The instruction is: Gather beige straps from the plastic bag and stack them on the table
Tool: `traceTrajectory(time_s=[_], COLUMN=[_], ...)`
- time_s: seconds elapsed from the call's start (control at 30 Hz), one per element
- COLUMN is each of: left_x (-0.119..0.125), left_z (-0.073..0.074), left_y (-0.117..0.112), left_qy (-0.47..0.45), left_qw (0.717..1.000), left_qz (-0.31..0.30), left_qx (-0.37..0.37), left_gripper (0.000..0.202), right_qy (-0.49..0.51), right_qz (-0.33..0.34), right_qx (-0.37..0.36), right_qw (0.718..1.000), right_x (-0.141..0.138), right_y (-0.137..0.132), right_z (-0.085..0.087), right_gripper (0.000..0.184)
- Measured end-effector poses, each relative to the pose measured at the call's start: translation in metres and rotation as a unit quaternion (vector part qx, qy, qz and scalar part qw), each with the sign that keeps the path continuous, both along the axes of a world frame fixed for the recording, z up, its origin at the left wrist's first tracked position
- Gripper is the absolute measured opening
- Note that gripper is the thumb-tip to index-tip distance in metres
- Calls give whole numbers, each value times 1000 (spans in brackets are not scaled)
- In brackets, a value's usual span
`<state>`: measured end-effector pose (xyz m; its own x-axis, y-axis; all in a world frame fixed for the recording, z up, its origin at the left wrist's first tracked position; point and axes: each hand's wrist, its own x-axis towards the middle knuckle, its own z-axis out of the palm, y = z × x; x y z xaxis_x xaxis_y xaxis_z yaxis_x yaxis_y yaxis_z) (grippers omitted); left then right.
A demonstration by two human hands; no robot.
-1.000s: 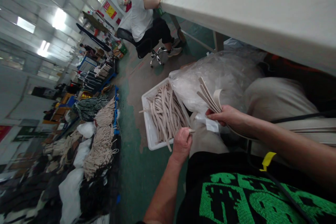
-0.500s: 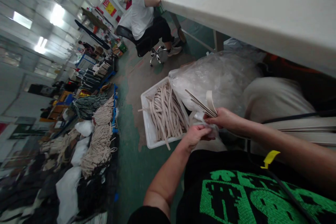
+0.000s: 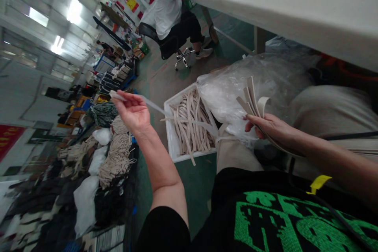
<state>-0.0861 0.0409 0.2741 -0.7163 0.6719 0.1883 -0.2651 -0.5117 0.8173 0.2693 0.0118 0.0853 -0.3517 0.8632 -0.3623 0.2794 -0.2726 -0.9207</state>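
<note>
My right hand [image 3: 270,128] grips a bundle of beige strips [image 3: 251,100] that fan upward in front of a clear plastic bag [image 3: 236,86]. My left hand [image 3: 131,110] is raised out to the left, pinching one thin pale strip [image 3: 165,111] that stretches back toward my right hand. Below that strip stands a white bin [image 3: 174,141] on the floor, filled with several more beige strips [image 3: 190,126].
A white table [image 3: 295,4] runs along the top right. A person in a white shirt [image 3: 165,8] sits on an office chair at its far end. Piles of cords and white bags [image 3: 109,153] lie along the left of the green floor.
My left hand went from the bin's edge to my right hand, then swung up and left, drawing one strip out from the bundle. The right hand stayed about where it was.
</note>
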Motion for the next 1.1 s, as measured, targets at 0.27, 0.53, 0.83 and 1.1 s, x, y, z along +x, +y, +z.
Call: traceTrajectory(time_s=[0.27, 0.53, 0.83, 1.1], left_x=[86, 158, 185, 191], left_z=[-123, -199, -216, -221], left_y=[-34, -80, -93, -96], left_qy=[-202, -331, -258, -250], left_qw=[945, 869, 886, 886], left_qz=[-92, -146, -205, -230], left_qx=[-241, -336, -328, -316], left_gripper=[24, 16, 37, 43], right_qy=[78, 50, 24, -70], right_qz=[25, 6, 82, 113], right_qx=[-78, -25, 31, 93], right_qw=[994, 998, 996, 987], right_x=[-5, -13, -16, -17], right_y=[-10, -12, -21, -20], right_z=[14, -9, -3, -8], right_gripper=[45, 63, 63, 57])
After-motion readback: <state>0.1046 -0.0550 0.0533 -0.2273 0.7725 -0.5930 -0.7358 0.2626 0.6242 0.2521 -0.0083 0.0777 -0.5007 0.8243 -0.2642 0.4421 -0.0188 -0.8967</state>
